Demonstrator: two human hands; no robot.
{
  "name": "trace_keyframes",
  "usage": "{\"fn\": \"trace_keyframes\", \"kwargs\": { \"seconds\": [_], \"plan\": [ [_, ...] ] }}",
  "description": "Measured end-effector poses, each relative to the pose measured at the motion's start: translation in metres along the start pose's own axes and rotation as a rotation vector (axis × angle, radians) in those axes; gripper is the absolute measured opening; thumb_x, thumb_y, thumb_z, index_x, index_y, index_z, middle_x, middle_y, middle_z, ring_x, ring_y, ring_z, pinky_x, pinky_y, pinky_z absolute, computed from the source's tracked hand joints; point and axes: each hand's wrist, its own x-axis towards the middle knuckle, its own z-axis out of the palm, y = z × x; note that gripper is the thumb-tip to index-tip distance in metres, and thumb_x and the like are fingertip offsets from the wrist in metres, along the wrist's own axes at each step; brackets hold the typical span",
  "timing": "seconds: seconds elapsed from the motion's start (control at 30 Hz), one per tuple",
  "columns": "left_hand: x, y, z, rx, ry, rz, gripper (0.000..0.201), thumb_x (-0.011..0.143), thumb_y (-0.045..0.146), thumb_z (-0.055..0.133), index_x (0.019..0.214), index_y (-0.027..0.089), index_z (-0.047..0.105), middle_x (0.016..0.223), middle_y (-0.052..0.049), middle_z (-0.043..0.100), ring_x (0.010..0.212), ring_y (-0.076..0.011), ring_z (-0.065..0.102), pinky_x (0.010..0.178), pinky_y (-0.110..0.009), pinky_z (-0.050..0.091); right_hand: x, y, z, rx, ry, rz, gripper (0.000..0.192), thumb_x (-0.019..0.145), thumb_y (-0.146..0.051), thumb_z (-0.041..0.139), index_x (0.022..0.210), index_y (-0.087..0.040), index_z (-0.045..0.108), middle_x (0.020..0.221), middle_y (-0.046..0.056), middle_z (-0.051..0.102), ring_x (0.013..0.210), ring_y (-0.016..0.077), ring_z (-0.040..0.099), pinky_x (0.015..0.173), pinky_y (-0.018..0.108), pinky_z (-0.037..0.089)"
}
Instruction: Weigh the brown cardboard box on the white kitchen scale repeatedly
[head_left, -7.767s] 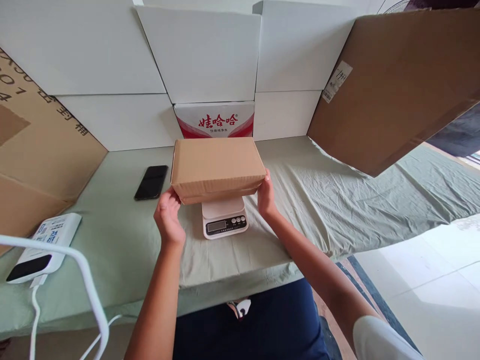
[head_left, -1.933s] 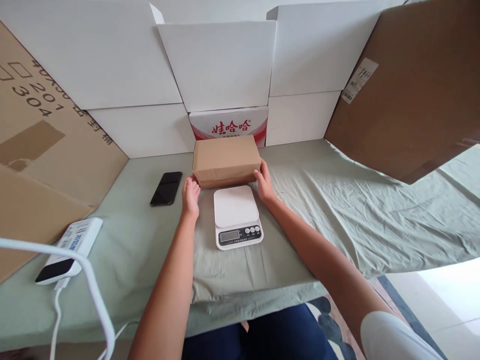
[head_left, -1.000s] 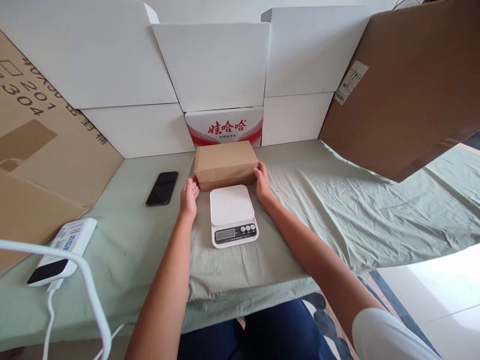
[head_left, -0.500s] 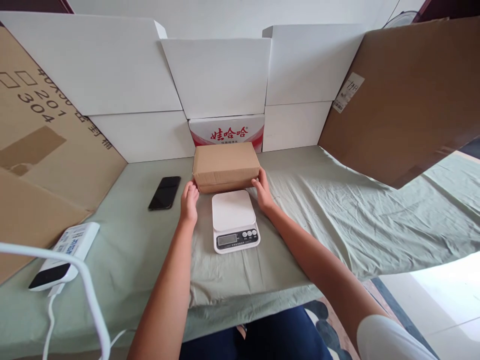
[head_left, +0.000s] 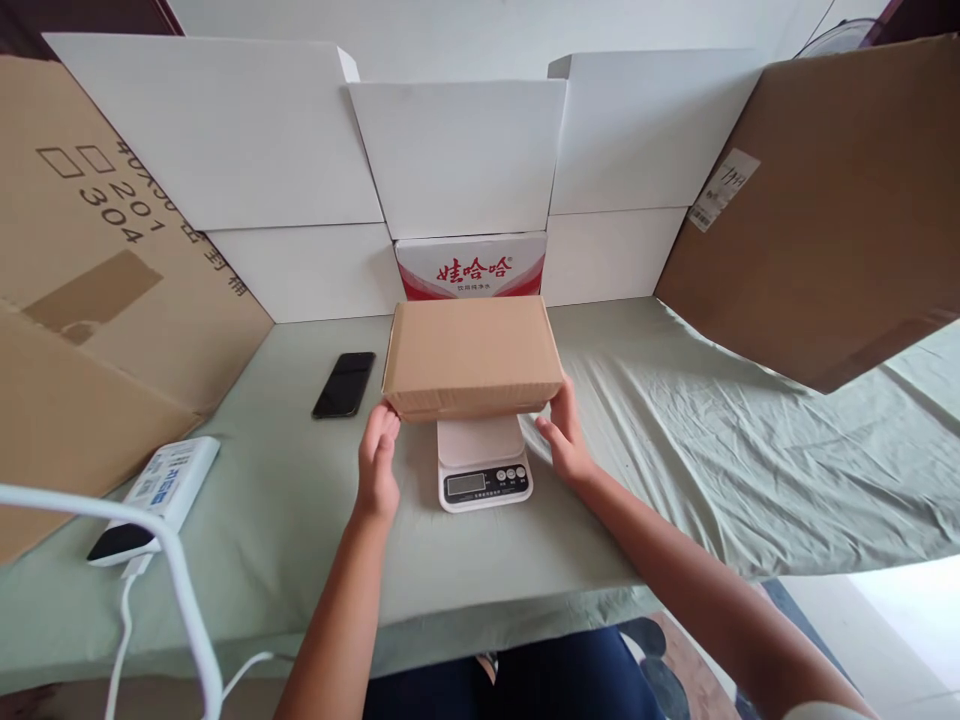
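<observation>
A closed brown cardboard box (head_left: 472, 355) is above a small white kitchen scale (head_left: 484, 464), covering most of its platform; whether it rests on the platform I cannot tell. My left hand (head_left: 377, 463) grips the box's near left corner. My right hand (head_left: 562, 437) holds the near right corner with fingers under its edge. The scale's display and buttons show below the box, on the pale green cloth of the table (head_left: 660, 470).
A black phone (head_left: 344, 384) lies left of the box. A white device (head_left: 156, 498) with a cable sits at the near left, with a white tube (head_left: 187, 600) in front. White boards (head_left: 457, 160), a red-and-white carton (head_left: 471, 267) and brown cardboard sheets (head_left: 825, 210) wall the table.
The box stood on the cloth behind the scale a moment ago. Both hands have lifted it and brought it toward me, over the scale's platform.
</observation>
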Motion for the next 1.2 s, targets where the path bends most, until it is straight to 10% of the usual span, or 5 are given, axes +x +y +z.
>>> {"fn": "trace_keyframes", "kwargs": {
  "seconds": [0.23, 1.2],
  "plan": [
    [-0.045, 0.001, -0.010, 0.022, 0.019, -0.071, 0.071, 0.083, 0.067, 0.060, 0.133, 0.016, 0.065, 0.136, -0.019, 0.066, 0.134, -0.0380, 0.056, 0.115, -0.056, 0.039, -0.033, -0.010, -0.016, -0.002, 0.023, 0.049, 0.064, 0.094, -0.060, 0.051, 0.150, -0.035, 0.036, 0.153, 0.008, 0.040, 0.144, 0.0332, 0.039, 0.118, 0.056, 0.035],
    [-0.043, 0.009, -0.006, 0.046, 0.169, 0.013, 0.061, 0.088, 0.058, 0.056, 0.137, 0.022, 0.063, 0.150, -0.014, 0.056, 0.141, -0.0329, 0.050, 0.116, -0.047, 0.040, -0.028, -0.009, -0.013, -0.030, 0.095, 0.112, 0.060, 0.094, -0.060, 0.049, 0.146, -0.033, 0.037, 0.150, 0.009, 0.042, 0.136, 0.0321, 0.045, 0.114, 0.054, 0.040]
  ]
}}
